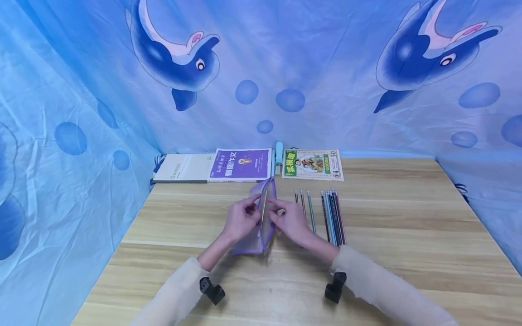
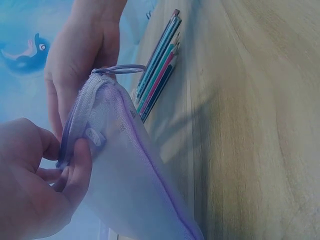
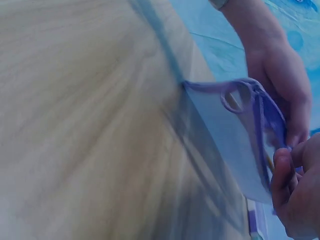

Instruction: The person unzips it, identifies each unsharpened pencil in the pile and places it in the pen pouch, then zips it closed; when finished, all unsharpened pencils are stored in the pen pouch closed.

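Observation:
A see-through mesh zip pouch (image 1: pixel 248 244) with purple trim stands on its edge, its zip opening parted and facing up. My left hand (image 1: pixel 241 219) pinches the left side of the opening between thumb and fingers; in the left wrist view a pale zip pull (image 2: pixel 95 136) sits beside those fingers. On the opposite side my right hand (image 1: pixel 290 221) pinches the other rim, as the right wrist view also shows at the zip edge (image 3: pixel 260 130). Between the two rims a thin tan stick (image 1: pixel 264 210) lies lengthwise inside. A cord loop (image 2: pixel 127 69) hangs off one end of the pouch.
Right of the pouch lie several pencils (image 1: pixel 311 213), with a tighter bunch of pencils (image 1: pixel 335 215) beyond them. A pale book (image 1: pixel 185 167), a purple book (image 1: pixel 242 164) and a green-and-yellow booklet (image 1: pixel 313 164) line the table's back. Blue dolphin-print cloth (image 1: pixel 265 59) hangs behind.

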